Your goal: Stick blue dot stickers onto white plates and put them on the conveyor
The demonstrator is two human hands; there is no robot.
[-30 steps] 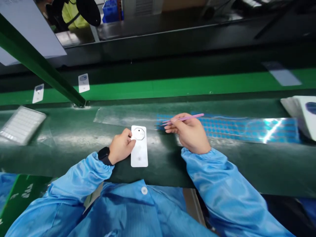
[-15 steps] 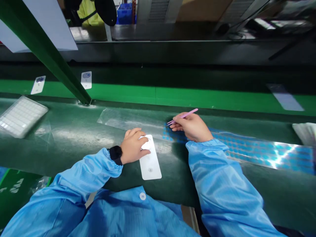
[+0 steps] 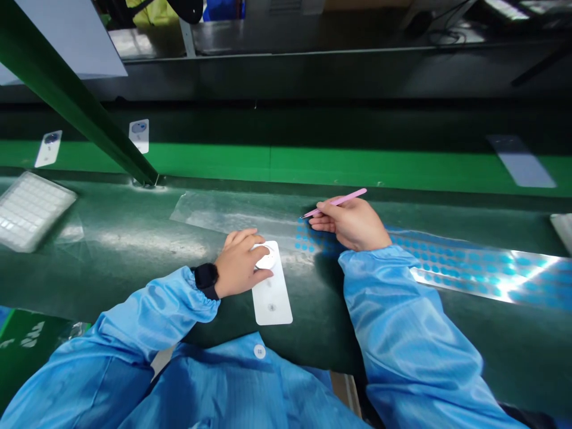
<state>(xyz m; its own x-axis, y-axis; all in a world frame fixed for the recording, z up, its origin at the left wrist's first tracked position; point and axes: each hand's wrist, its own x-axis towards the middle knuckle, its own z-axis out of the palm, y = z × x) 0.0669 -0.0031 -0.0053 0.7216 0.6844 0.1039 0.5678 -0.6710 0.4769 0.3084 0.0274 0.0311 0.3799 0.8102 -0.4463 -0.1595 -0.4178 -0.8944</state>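
Observation:
A white phone-shaped panel [image 3: 273,298], with a round raised part at its far end, lies on the green bench. My left hand [image 3: 241,265] rests over its upper left side, fingers apart and thumb on its surface. Pink tweezers [image 3: 344,198] are pinched in my right hand [image 3: 355,223]. Their tips touch or hover just over the far left corner of a clear sheet with rows of blue round stickers [image 3: 429,253]. Whether a sticker is between the tips is too small to tell. My right hand hides part of the sheet.
A white gridded tray [image 3: 33,208] sits at the left. Two white panels, one [image 3: 139,136] near the green post [image 3: 89,113], lie on the strip behind. A pale translucent sheet [image 3: 521,161] lies far right. A green crate [image 3: 36,357] stands lower left.
My right hand has shifted slightly, and the tweezer tips look closer together at the sheet's corner. My left hand stays on the panel. The whole view has tilted a little downward.

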